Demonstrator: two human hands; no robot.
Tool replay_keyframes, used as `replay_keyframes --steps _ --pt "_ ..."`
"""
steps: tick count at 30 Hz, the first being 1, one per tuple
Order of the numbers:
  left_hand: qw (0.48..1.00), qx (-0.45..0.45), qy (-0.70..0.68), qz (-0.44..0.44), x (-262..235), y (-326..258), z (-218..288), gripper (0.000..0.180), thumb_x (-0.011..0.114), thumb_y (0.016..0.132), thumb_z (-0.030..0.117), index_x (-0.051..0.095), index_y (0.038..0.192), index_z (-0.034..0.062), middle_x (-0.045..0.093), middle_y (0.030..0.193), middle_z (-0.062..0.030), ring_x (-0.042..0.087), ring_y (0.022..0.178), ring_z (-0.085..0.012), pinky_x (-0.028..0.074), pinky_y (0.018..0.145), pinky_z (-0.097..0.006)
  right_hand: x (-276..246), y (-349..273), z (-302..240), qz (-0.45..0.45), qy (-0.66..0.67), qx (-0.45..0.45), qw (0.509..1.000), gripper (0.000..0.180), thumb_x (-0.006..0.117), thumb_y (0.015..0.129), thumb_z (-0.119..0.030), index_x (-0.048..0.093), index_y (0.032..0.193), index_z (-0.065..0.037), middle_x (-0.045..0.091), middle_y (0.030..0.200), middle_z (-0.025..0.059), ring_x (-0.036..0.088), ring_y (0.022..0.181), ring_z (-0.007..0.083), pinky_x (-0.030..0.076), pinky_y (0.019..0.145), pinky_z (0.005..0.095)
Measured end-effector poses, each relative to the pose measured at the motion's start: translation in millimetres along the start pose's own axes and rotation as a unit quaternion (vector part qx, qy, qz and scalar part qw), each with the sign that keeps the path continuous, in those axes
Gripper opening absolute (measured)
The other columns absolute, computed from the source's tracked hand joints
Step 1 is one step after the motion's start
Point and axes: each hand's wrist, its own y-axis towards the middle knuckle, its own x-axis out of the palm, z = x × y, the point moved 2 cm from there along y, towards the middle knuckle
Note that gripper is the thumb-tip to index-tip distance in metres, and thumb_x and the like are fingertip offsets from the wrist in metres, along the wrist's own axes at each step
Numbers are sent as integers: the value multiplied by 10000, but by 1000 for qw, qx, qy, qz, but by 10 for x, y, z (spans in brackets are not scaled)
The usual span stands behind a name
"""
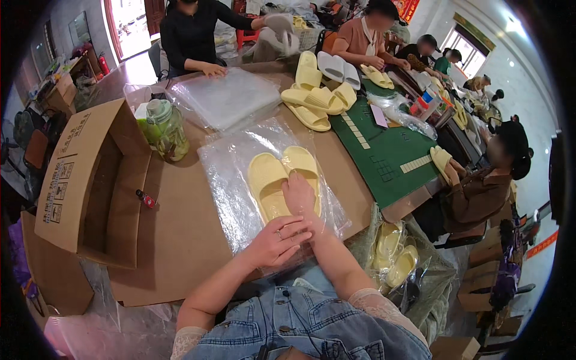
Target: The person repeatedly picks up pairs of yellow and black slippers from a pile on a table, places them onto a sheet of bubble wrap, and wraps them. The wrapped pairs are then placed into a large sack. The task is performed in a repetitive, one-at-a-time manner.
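A pair of pale yellow slippers lies toes away from me on a clear plastic bag. Film shows around the slippers, and they look to be inside the bag. My right hand reaches in over them, its fingers closed at the inner side of the right slipper by the strap; the fingertips are partly hidden. My left hand, with a ring on one finger, lies across my right wrist at the bag's near edge. Its fingers are stretched out and slightly apart.
Left stand an open cardboard box, a green-filled jar and a small red bottle. Beyond lies a stack of clear bags. More slippers are heaped by a green mat. Several people work around the tables.
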Motion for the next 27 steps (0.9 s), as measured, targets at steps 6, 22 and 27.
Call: replay_keyframes --steps 6,22,27 --pt "999 -23 -22 -29 -78 65 -23 477 685 833 191 635 1298 100 533 1439 -125 488 1315 -354 404 1072 -470 44 -249 340 15 61 -132 989 382 610 911 -207 550 1249 -39 582 1119 206 586 1073 409 479 901 519" --pt "875 -426 195 121 8 -522 -887 565 585 966 291 449 1447 28 366 1485 -324 319 1386 -466 274 1149 -522 -1495 -801 11 126 220 -132 958 63 723 804 -56 681 814 -11 612 686 99 575 591 229 453 557 332" --pt "872 -440 185 111 -25 -524 -924 578 585 966 302 445 1449 15 378 1482 -317 334 1385 -456 279 1151 -507 -865 -116 28 -22 108 -44 993 311 732 852 -324 697 902 -19 693 835 135 683 782 289 541 705 386"
